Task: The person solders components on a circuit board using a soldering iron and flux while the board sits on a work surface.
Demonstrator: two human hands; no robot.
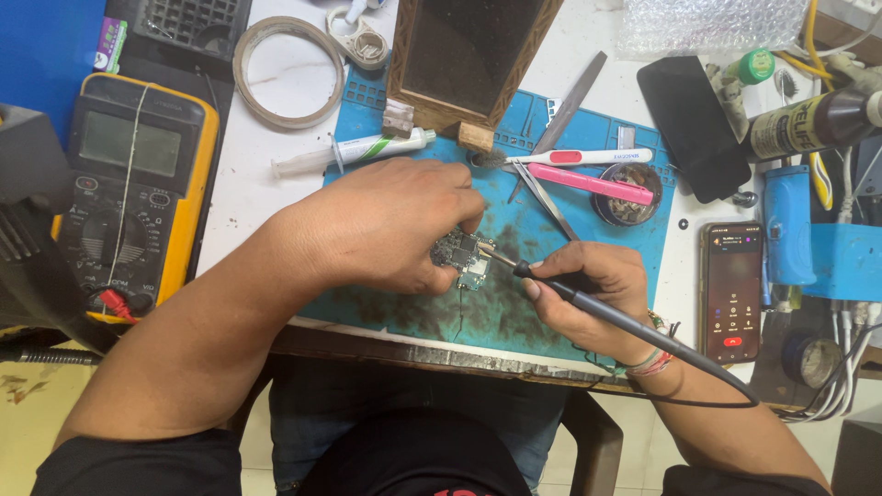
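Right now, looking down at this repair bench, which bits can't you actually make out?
Head view only:
- Circuit board: mostly hidden under the left hand; its parts are too small to tell.
- Soldering iron in the right hand: where its tip meets the board is too small to tell.
- Multimeter: left side covered by a dark object.
- Wooden box: top cut off by the frame edge.
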